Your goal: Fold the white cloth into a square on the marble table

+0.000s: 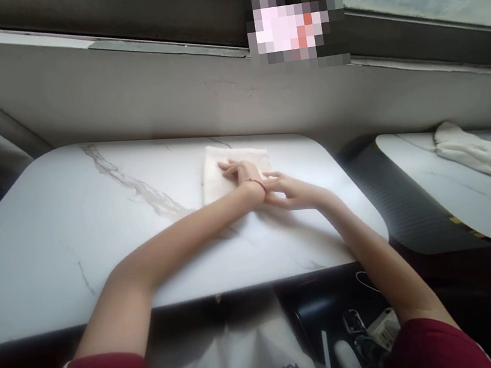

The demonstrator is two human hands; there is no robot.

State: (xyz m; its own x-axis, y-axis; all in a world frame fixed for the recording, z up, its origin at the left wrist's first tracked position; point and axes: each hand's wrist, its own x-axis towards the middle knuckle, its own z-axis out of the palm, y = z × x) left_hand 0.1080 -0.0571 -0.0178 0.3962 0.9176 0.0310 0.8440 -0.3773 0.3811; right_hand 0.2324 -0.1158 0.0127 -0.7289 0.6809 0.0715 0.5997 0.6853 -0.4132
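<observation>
On a white marble-patterned table (70, 208) lies a folded white cloth (212, 176). My left hand (244, 175) rests on top of the cloth, palm down, its fingers stretched out and apart; a thin red bracelet (260, 185) circles that wrist. Just to its right is my right hand (290, 191), its fingers spread and reaching toward the left wrist and the cloth's near right edge. Some of its fingertips are hidden behind the left wrist, so I cannot tell whether they touch the cloth.
A second marble-patterned table (467, 201) stands at the right, with a crumpled white cloth (469, 149) on it. A pale wall (146, 94) runs behind the tables below the windows. Beneath the near edge, a dark holder contains small items, including a white oval case (349, 361).
</observation>
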